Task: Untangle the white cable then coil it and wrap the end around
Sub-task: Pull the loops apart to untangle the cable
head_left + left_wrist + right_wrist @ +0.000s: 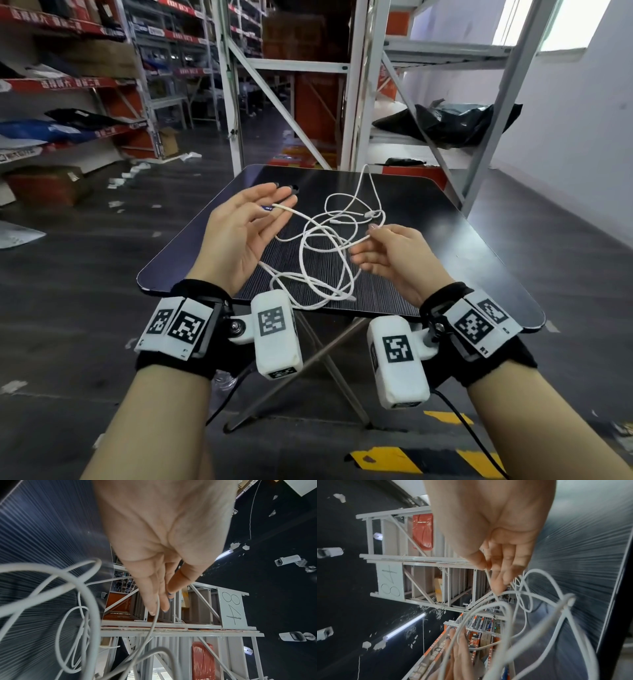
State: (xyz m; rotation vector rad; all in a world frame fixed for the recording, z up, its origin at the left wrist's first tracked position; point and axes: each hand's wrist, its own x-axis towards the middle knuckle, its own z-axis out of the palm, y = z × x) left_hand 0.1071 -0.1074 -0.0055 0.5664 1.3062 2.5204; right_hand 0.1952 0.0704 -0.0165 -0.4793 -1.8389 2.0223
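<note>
A tangled white cable [291,210] hangs in several loose loops between my hands, its lower loops lying on the black table [445,240]. My left hand [274,202] is held palm up at the left with straight fingers, and one cable end lies across them. In the left wrist view the cable [92,601] runs along the edge of the left hand [161,599]. My right hand [371,234] pinches a strand between thumb and forefinger at the right of the tangle. The right wrist view shows the right hand [488,566] with the cable [505,604] leaving the pinch.
White metal shelving racks [356,102] stand right behind the table. A black bag [455,123] lies on a shelf at the right. Red shelves with boxes [68,82] line the left. Yellow-and-black floor marking [394,459] sits near my feet.
</note>
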